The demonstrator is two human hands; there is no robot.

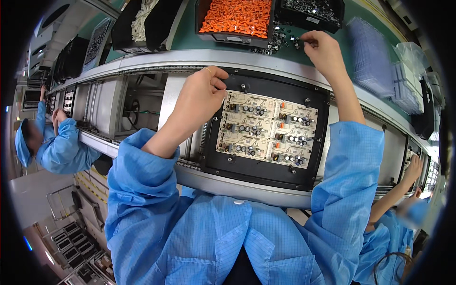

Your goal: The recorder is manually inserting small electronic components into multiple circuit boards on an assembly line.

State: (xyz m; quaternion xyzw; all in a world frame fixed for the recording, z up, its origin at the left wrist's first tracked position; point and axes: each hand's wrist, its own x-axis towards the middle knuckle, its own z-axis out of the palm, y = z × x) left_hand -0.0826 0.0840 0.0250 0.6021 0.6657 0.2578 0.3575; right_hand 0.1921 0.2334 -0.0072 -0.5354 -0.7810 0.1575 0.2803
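Observation:
A cream circuit board panel (pixel 269 127), filled with capacitors and a few orange parts, lies in a black carrier frame (pixel 266 172) on the conveyor in front of me. At the panel's upper left corner, my left hand (pixel 202 97) hovers with its fingers curled together. Whatever may be between those fingertips is hidden. My right hand (pixel 325 53) reaches past the far rail, its thumb and forefinger pinched close to a loose pile of small dark, shiny parts (pixel 278 40). I cannot make out a part in that pinch.
Behind the rail stand a black bin of orange parts (pixel 236 18), a bin of dark metal parts (pixel 316 9) and a bin of pale pieces (pixel 142 23). Clear plastic trays (pixel 370 52) are stacked at right. Co-workers in blue sit left (pixel 57 142) and right (pixel 392 237).

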